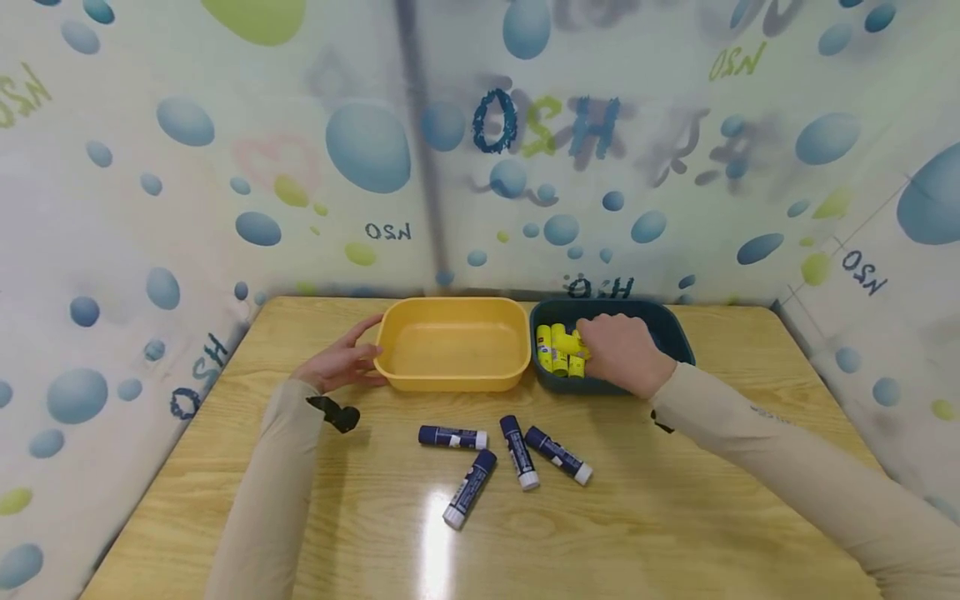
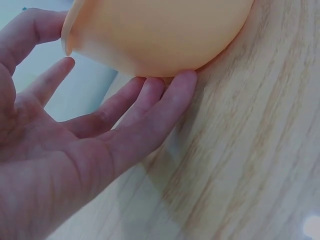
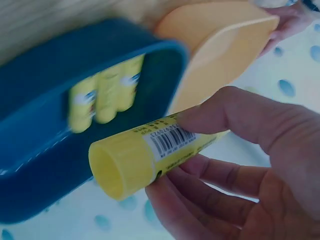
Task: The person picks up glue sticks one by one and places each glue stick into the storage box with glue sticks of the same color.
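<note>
Firstly, the head view has the left hand point(image 1: 341, 362) at the left side of the orange tub point(image 1: 457, 346) and the right hand point(image 1: 626, 350) inside the blue tub's point(image 1: 555, 383) outline, holding a yellow glue stick point(image 1: 567, 343). Left wrist view: fingers loosely spread, touching rim and wall. Right wrist view: thumb and fingers pinch the barrel; three similar sticks point(image 3: 107, 95) lie in the tub.

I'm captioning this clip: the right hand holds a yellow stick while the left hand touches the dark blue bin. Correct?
Not quite: the left wrist view shows the left hand touching the orange bin, not the dark blue bin. The right hand does hold a yellow stick.
</note>
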A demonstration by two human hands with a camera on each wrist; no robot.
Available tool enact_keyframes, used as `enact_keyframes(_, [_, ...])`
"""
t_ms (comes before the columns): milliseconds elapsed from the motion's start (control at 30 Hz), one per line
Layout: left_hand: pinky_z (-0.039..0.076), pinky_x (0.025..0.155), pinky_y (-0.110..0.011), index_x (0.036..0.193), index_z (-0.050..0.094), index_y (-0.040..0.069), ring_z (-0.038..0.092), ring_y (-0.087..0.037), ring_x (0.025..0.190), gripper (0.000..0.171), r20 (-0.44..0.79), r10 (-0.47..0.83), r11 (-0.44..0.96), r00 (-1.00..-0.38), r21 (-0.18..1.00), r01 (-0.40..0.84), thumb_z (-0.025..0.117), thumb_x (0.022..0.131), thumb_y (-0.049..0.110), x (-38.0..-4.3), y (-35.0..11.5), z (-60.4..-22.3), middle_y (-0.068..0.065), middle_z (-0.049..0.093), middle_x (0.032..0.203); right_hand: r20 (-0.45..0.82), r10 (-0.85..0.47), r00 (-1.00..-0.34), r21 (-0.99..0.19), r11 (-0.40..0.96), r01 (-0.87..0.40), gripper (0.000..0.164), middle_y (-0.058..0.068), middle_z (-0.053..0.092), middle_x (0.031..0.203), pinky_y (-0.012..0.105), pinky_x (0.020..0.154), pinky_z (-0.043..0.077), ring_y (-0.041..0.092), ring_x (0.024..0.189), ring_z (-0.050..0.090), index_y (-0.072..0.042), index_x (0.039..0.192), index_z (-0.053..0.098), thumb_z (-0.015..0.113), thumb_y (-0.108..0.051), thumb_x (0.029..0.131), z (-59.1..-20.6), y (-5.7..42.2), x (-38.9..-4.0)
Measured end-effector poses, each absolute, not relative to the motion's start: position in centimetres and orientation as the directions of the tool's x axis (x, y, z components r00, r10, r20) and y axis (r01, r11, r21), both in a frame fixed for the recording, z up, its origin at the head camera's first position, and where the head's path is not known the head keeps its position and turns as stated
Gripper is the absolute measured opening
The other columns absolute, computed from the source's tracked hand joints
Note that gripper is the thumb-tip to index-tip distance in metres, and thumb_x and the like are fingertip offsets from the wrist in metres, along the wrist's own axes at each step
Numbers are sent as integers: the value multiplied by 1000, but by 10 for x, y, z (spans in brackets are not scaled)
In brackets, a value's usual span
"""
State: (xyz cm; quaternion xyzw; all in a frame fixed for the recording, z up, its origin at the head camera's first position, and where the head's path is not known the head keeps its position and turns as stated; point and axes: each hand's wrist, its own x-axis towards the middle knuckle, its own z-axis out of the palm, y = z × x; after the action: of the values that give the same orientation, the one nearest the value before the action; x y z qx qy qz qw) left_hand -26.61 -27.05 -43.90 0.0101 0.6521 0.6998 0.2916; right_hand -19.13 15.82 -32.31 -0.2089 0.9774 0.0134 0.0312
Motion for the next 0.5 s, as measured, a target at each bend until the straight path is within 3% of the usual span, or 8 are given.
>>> enact_keyframes(133, [44, 93, -57, 156, 8, 32, 54, -35, 113, 74, -357, 432, 50, -828, 927, -373, 47, 99, 6, -266, -271, -440, -22, 13, 153, -82, -385, -919, 16, 922, -387, 22, 6, 54, 67, 34, 47, 48, 21, 50, 50, 1, 91, 61, 76, -9, 80, -321, 177, -201])
enact_keyframes(500, [41, 96, -58, 156, 7, 32, 53, -36, 113, 75, -362, 431, 30, -827, 921, -388, 48, 99, 6, -266, -272, -440, -22, 14, 151, -219, -291, -931, -30, 956, -291, 23, 6, 55, 70, 40, 58, 52, 23, 60, 55, -1, 86, 59, 77, -15, 81, -323, 195, -229])
